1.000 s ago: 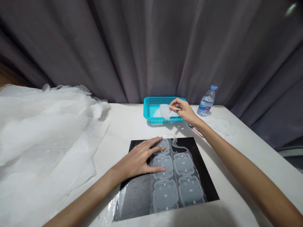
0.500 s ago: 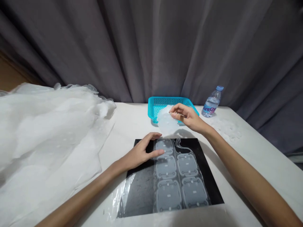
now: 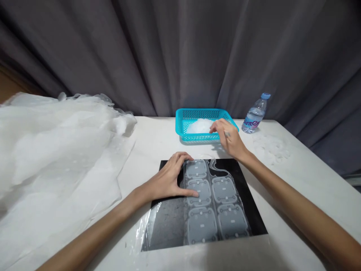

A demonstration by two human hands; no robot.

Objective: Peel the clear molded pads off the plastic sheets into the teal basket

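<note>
My left hand (image 3: pixel 169 178) rests on a clear plastic sheet over a black board (image 3: pixel 163 233), thumb and fingers spread apart. The sheet carries several rounded-square translucent pieces (image 3: pixel 202 225) in two columns; my fingers partly cover the upper left ones. My right hand (image 3: pixel 228 137) is over the near right rim of a blue perforated basket (image 3: pixel 178 124), its fingers bent and apart. In the basket lies a thin whitish translucent piece (image 3: pixel 200 126), close to my right fingertips. Whether a fingertip still touches it is hard to see.
A large heap of whitish translucent sheets (image 3: pixel 56 162) covers the table's left side. A water bottle (image 3: pixel 255 114) stands right of the basket. Clear thin scraps (image 3: pixel 272 148) lie on the table (image 3: pixel 299 180) in front of the bottle. A grey curtain (image 3: pixel 169 56) hangs behind.
My right hand has lowered the whitish piece into the basket and let go of it. My left hand has spread wider and settled on the sheet.
</note>
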